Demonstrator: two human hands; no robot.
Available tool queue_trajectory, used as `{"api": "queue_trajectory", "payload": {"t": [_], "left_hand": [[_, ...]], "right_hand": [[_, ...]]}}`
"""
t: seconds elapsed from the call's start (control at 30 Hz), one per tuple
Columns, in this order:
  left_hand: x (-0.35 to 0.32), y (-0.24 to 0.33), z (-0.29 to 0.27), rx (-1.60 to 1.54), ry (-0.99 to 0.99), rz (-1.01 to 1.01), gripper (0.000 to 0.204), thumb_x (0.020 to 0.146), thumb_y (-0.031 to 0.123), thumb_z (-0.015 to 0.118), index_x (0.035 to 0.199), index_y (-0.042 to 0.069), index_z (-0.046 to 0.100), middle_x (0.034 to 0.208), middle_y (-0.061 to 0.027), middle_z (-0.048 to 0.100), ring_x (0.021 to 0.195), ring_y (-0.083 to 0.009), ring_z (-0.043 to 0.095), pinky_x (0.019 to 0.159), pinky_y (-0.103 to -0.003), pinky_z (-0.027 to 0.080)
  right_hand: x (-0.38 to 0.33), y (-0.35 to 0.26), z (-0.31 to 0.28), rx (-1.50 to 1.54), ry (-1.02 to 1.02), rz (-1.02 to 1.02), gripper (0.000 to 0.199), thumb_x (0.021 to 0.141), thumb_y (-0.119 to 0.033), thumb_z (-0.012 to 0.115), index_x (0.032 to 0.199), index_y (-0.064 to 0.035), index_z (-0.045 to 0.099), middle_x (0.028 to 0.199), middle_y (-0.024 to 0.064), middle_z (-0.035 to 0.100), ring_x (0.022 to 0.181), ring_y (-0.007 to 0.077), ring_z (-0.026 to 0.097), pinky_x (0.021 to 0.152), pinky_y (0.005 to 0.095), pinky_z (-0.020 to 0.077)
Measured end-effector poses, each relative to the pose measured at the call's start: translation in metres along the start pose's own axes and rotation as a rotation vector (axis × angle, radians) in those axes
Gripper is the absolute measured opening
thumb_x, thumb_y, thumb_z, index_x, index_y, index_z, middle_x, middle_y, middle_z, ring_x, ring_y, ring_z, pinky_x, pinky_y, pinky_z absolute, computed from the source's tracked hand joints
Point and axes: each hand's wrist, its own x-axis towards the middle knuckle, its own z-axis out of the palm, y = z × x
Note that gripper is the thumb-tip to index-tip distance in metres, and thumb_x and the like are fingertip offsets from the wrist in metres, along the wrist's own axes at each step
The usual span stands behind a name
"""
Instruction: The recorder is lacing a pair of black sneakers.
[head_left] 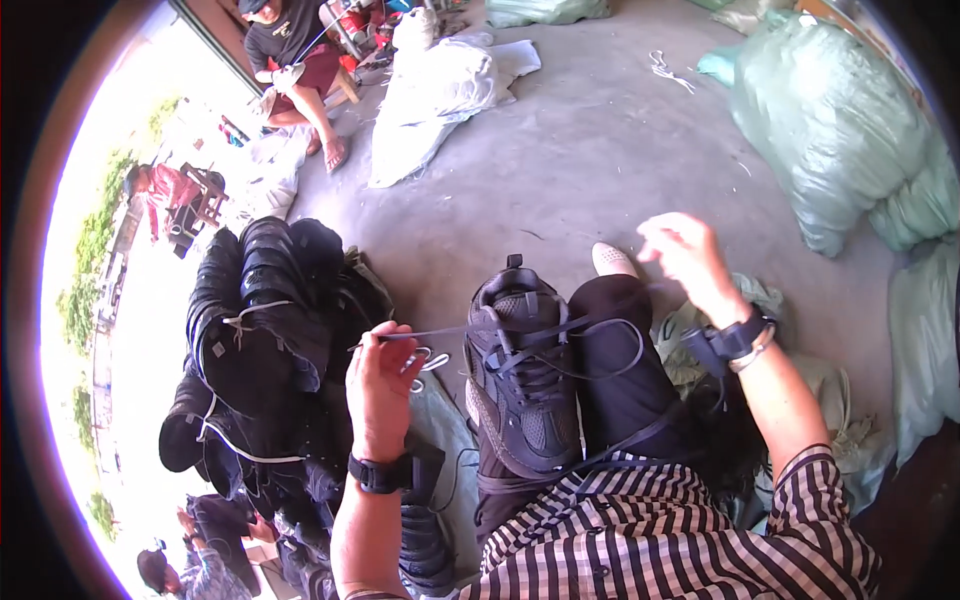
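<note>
A black shoe upper (520, 370) rests on my lap, its toe toward me and its tongue and heel loop away from me. Dark lace is threaded through its eyelets. My left hand (382, 390), left of the shoe, pinches one end of the shoelace (435, 332), drawn taut to the collar. To the far right my right hand (690, 262) is raised with fingers curled together, slightly blurred; a faint stretch of lace runs toward it. A loose lace loop (640, 345) curves over my right thigh.
Tied bundles of black shoe uppers (265, 340) are piled at my left. Big pale green sacks (830, 120) stand on the right, and a white sack (435, 95) lies ahead on the concrete floor (600, 130). A seated person (290, 60) works at the far left; others sit further left.
</note>
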Motion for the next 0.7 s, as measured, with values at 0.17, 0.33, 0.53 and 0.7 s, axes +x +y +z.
{"api": "queue_trajectory", "payload": {"t": [0.17, 0.33, 0.53, 0.7], "left_hand": [[0.014, 0.025, -0.026, -0.093, 0.072, 0.122, 0.028, 0.098, 0.030, 0.048, 0.110, 0.008, 0.059, 0.109, -0.0076, 0.065, 0.102, -0.0212, 0.061, 0.090, -0.040, 0.049], [0.023, 0.054, -0.086, -0.139, 0.162, 0.245, 0.028, 0.100, 0.028, 0.043, 0.111, 0.007, 0.058, 0.112, -0.0076, 0.064, 0.103, -0.0216, 0.062, 0.092, -0.041, 0.049], [0.018, 0.069, -0.125, -0.245, 0.424, 0.332, 0.028, 0.101, 0.026, 0.042, 0.112, 0.006, 0.057, 0.100, -0.0044, 0.066, 0.084, -0.0156, 0.064, 0.085, -0.035, 0.053], [0.012, 0.047, -0.091, -0.143, 0.424, 0.253, 0.025, 0.099, 0.026, 0.047, 0.109, 0.006, 0.059, 0.069, 0.0034, 0.051, 0.051, -0.0054, 0.037, 0.048, -0.021, 0.035]], "right_hand": [[-0.020, -0.003, 0.059, -0.274, -0.263, -0.298, 0.012, 0.087, -0.005, 0.056, 0.096, 0.0001, 0.063, 0.077, 0.0097, 0.065, 0.068, 0.0152, 0.063, 0.063, 0.0273, 0.0513], [-0.035, -0.004, 0.055, -0.262, -0.326, -0.237, 0.007, 0.085, -0.009, 0.060, 0.085, -0.0017, 0.061, 0.070, 0.0127, 0.064, 0.064, 0.0227, 0.064, 0.062, 0.0317, 0.0499], [-0.045, -0.005, 0.058, -0.469, -0.346, -0.336, 0.015, 0.084, -0.015, 0.062, 0.076, -0.0034, 0.057, 0.066, 0.0135, 0.061, 0.064, 0.0303, 0.061, 0.059, 0.0373, 0.0461], [-0.045, -0.004, 0.069, -0.625, -0.321, -0.441, 0.015, 0.085, -0.017, 0.059, 0.081, -0.0036, 0.057, 0.066, 0.0151, 0.061, 0.065, 0.0334, 0.062, 0.058, 0.0414, 0.0478]]}}
